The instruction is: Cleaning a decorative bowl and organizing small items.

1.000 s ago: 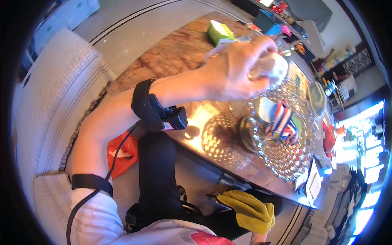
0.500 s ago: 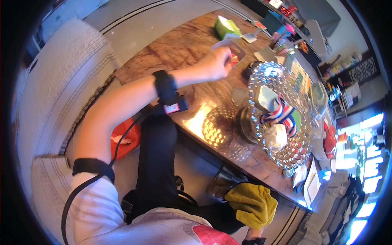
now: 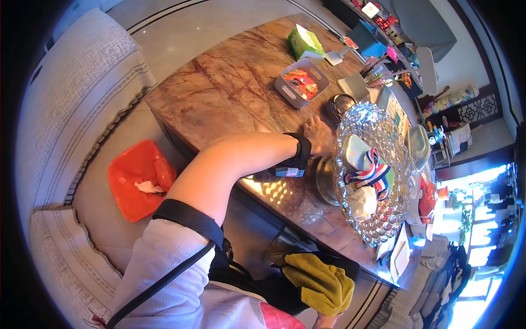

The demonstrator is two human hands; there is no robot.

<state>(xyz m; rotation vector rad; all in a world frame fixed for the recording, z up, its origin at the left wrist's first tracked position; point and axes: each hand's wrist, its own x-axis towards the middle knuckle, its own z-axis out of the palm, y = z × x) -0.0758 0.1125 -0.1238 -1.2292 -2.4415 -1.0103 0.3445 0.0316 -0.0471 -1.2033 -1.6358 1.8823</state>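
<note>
My left hand is low over the marble-topped table, its fingers bent downward beside a large clear glass bowl. Whatever lies under those fingers is hidden. The bowl has a bumpy rim and a dark metallic foot. Inside it are a pale container, a red, white and blue striped ribbon and a crumpled white thing. At the lower edge, my right hand holds an olive-yellow cloth, which covers most of its fingers.
A grey basket of red packets and a green tissue pack stand farther back. Beyond my left hand is a round dark-rimmed object. On the floor at left sits a red bin, near a covered sofa.
My left hand has come away from the grey basket, moving nearer and right to the bowl's foot, over a round clear disc. The cloth in my right hand has shifted slightly left.
</note>
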